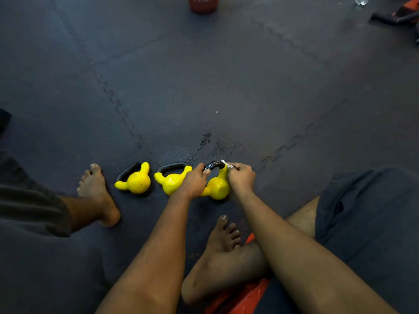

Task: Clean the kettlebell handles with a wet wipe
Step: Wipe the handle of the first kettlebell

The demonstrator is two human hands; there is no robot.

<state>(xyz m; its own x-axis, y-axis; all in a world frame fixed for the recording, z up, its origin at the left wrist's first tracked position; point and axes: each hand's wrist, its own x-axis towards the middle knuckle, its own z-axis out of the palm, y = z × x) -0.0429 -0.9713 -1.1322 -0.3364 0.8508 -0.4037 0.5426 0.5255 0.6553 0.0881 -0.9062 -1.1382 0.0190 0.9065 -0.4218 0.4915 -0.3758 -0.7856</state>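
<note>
L hand (pixel 195 181) grips the black handle (pixel 214 165) of the rightmost yellow kettlebell (pixel 217 186) while R hand (pixel 241 177) pinches a wet wipe (pixel 226 164) against it, on a dark mat (pixel 226 87)

Three yellow kettlebells sit in a row on the dark interlocking floor mat (pixel 204 87): left kettlebell (pixel 136 183), middle kettlebell (pixel 171 182), right kettlebell (pixel 217 186). The left hand (pixel 195 180) grips the right kettlebell's black handle (pixel 214 165) at its left end. The right hand (pixel 241 177) pinches a white wet wipe (pixel 226 164) against the handle's right end. A bare foot (pixel 97 193) rests just beside the left kettlebell. A red basket (pixel 203 4) stands well apart at the far edge.
</note>
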